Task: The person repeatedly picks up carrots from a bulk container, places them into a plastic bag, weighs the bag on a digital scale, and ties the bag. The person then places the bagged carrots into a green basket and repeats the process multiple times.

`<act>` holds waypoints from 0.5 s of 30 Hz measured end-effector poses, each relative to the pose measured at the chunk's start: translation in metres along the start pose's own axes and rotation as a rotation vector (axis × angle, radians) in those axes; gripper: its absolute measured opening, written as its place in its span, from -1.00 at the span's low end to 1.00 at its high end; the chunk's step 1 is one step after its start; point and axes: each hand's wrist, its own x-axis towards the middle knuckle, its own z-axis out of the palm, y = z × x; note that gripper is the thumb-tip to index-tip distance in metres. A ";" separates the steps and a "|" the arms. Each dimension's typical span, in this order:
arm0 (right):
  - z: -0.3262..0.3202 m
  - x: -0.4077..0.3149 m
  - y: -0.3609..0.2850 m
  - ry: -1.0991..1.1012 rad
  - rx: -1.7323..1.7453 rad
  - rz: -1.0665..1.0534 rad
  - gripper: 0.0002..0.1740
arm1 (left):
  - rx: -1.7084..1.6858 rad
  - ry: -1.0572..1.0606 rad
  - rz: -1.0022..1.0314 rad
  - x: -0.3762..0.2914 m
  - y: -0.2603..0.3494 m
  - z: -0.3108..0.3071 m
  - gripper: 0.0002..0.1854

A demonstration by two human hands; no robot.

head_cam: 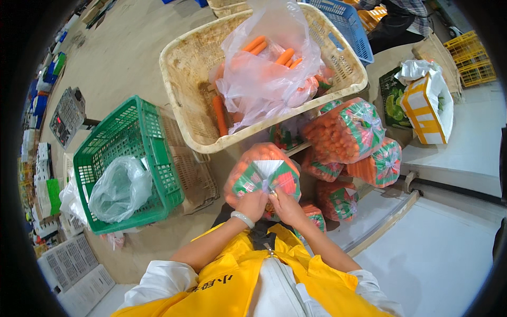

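Observation:
A clear plastic bag packed with carrots (pixel 247 164), printed in green and red, stands upright just in front of me. Its neck is gathered into a bunched plastic twist, and both hands meet there. My left hand (pixel 252 205), with a pale bangle at the wrist, pinches the left side of that twist. On the other side my right hand (pixel 288 207) grips it between thumb and fingers. Beyond the bag, a cream plastic basket (pixel 190 75) holds loose carrots (pixel 284 56) and a large translucent plastic bag (pixel 261 79).
Several filled carrot bags (pixel 334 132) are piled to the right. At left, a green plastic crate (pixel 164 186) holds a crumpled clear bag (pixel 122 190), near a digital scale (pixel 65 119). A taped foam box (pixel 422 111) sits far right. A person (pixel 400 23) works at the top right.

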 end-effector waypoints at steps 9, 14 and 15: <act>0.006 -0.002 0.008 -0.057 -0.095 -0.029 -0.60 | 0.086 0.169 -0.076 -0.011 -0.006 0.009 -0.70; 0.004 0.008 0.006 -0.150 -0.125 -0.005 -0.62 | 0.081 0.150 -0.020 -0.016 0.004 0.003 -0.70; 0.006 0.010 0.007 -0.178 -0.116 0.014 -0.62 | 0.055 0.172 0.021 -0.019 0.008 0.003 -0.70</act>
